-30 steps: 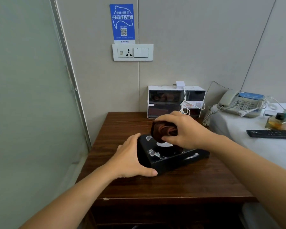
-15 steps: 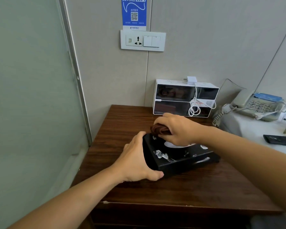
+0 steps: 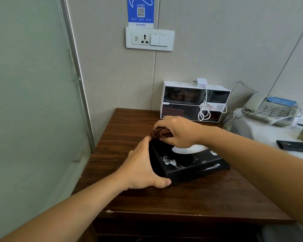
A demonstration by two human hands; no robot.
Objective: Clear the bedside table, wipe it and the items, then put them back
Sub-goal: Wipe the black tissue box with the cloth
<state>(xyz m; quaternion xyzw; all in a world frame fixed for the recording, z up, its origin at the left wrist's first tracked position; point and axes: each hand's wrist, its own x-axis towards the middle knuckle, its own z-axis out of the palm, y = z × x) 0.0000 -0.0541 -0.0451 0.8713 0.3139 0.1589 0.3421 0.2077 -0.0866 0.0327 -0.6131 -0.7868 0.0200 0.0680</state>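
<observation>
1. Black tissue box (image 3: 185, 165) flat on the bedside table (image 3: 191, 198), near the middle – long axis slanting from the near-left corner out toward the far right.
2. Left hand (image 3: 142, 165) wrapped over the box's left end: thumb curled under the near corner, the other fingers lying along the far side of that end – gripping, bracing the box in place.
3. Right hand (image 3: 178, 131) at the far-left corner of the box top, fingers clenched round a bunched brown cloth (image 3: 160, 133), cloth pressed on or just above that corner; actual contact hard to tell.
4. Key relation – unwiped top stretching away from the cloth to the right and toward the camera, along the long axis; white tissue (image 3: 187, 148) poking from the slot just beside the right wrist, directly in that path.
5. Likely next: a drag of the cloth rightward down the lid, away from the bracing hand – judged, not seen.
6. Risk: snagging the tissue, or skidding the glossy box if the left grip slackens.
7. Elsewhere: white device (image 3: 192, 102) with a coiled cable at the back of the table against the wall; telephone (image 3: 271, 109) and remote (image 3: 296, 145) well apart on the white surface to the right.
</observation>
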